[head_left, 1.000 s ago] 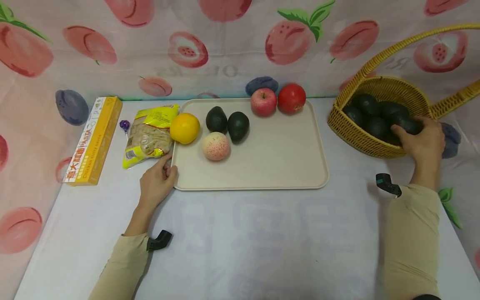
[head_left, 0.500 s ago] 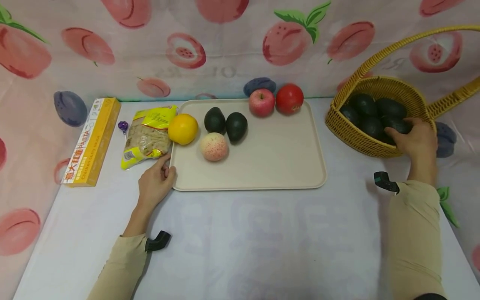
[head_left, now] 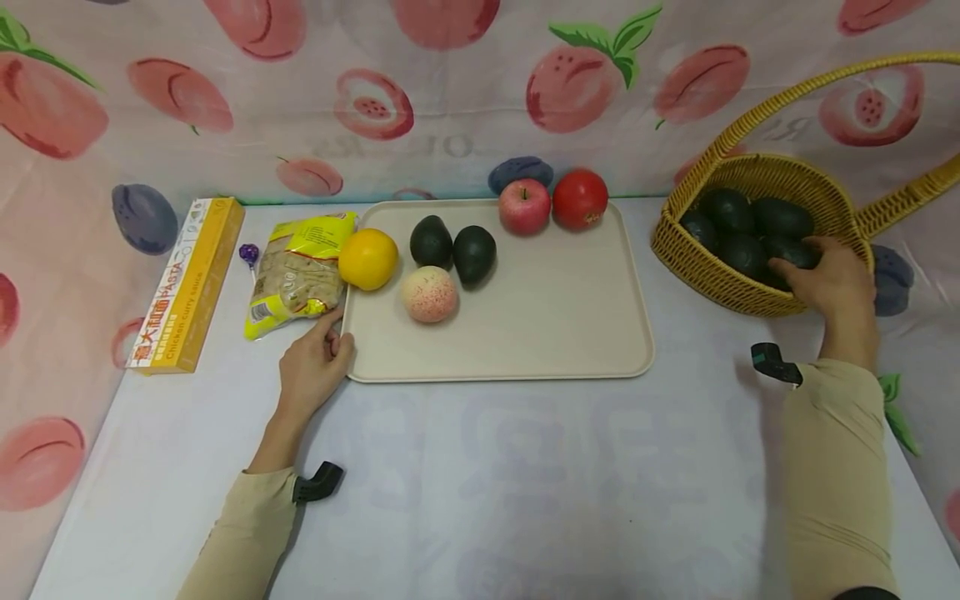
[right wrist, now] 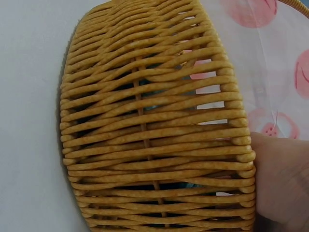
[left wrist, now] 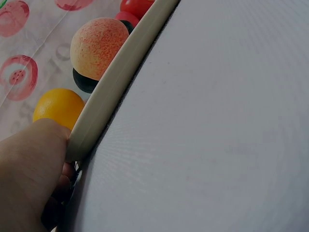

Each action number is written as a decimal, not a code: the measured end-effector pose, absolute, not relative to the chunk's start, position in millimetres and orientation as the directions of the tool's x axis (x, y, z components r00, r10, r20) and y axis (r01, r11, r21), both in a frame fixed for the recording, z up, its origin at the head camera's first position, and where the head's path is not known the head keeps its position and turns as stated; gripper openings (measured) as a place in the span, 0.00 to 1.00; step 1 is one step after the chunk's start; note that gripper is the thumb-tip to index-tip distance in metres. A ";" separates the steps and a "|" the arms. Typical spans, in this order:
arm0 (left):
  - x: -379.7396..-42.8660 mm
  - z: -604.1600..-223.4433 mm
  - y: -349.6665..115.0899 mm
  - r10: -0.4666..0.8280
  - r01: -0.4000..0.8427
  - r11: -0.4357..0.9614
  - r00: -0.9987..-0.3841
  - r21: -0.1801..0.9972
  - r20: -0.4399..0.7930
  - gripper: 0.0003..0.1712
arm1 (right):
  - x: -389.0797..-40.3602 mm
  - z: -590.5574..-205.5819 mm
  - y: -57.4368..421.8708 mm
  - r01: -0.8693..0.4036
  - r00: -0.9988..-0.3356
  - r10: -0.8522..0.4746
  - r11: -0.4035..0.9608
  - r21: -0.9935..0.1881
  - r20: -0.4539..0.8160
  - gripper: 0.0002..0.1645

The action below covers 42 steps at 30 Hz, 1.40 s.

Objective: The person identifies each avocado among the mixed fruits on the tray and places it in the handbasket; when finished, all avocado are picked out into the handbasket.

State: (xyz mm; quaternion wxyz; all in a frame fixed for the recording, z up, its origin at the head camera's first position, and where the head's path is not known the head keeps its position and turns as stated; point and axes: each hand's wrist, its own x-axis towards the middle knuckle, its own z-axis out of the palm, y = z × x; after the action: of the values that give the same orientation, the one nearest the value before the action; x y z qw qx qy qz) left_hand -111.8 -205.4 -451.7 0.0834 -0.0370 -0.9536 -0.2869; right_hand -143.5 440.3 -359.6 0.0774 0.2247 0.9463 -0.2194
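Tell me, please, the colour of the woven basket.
Golden brown; the basket shows best from the right wrist.

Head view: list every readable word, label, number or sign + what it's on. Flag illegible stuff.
"PASTA": white face of the yellow-and-white box.
"意大利面", seemingly: same face, beside PASTA.
"Chicken curry sauce": same box, yellow area.
Box's smaller print: too small or blurred.
Yellow bag: barcode visible; digits and print too small.
Backdrop: faint lettering, not legible.
Tablecloth: pale large marks, unreadable.
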 end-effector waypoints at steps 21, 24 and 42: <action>-110.4 -449.2 -205.1 0.026 0.128 0.833 -0.981 0.538 0.193 0.20 | -127.1 -377.2 425.6 0.288 -0.863 0.476 0.739 -0.608 0.169 0.32; -110.8 -449.8 -205.0 0.025 0.129 0.832 -0.980 0.539 0.196 0.20 | -125.2 -379.7 421.6 0.239 -0.820 0.504 0.732 -0.638 0.272 0.26; -111.6 -453.2 -205.0 0.036 0.147 0.832 -0.977 0.535 0.212 0.19 | -126.5 -382.6 384.8 -0.076 -0.816 0.406 0.628 -0.774 0.410 0.15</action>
State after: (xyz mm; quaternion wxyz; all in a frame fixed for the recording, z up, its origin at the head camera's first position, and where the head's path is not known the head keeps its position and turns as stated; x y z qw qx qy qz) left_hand -111.6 -205.0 -453.2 0.0971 -0.0480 -0.9521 -0.2860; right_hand -126.5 384.8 -382.6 -0.2872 0.0965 0.8554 -0.4201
